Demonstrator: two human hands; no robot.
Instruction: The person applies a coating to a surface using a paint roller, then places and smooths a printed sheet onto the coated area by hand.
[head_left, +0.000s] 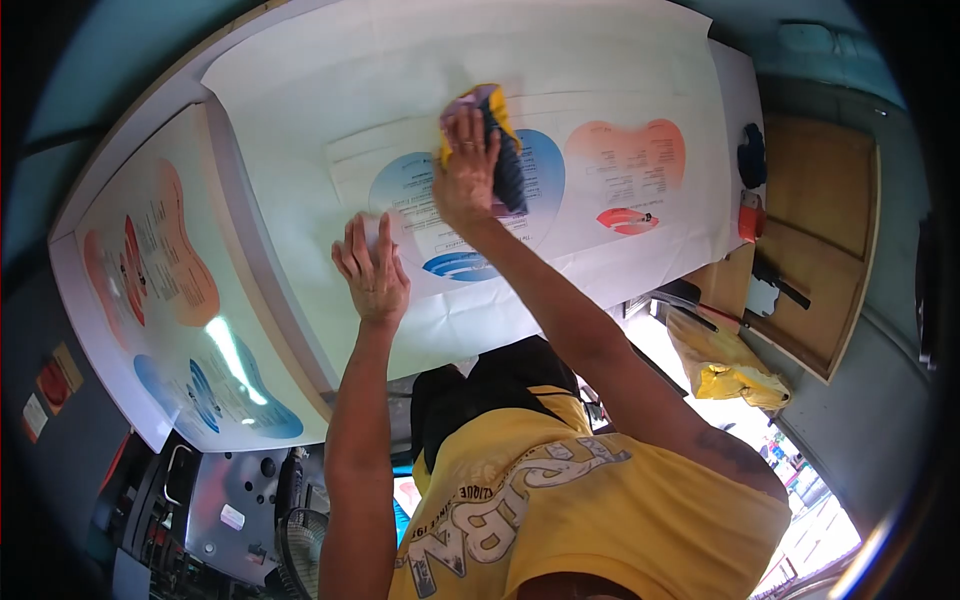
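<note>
A large white printed sheet [300, 120] lies spread over a table, with a blue rounded print [540, 170] and an orange one [625, 170] on it. My right hand [462, 170] presses a yellow and dark blue cloth pad [505, 150] onto the blue print. My left hand [372, 268] lies flat on the sheet with its fingers spread, just left of and below the right hand, and holds nothing. Both arms reach out over my yellow shirt [560, 500].
A second printed sheet [170, 300] with orange and blue shapes lies at the left. At the sheet's right edge are a dark blue object [752, 155] and an orange cutter [750, 215]. Beyond them lie a wooden board [820, 230] and a yellow bag [735, 372]. A fan [300, 545] stands below.
</note>
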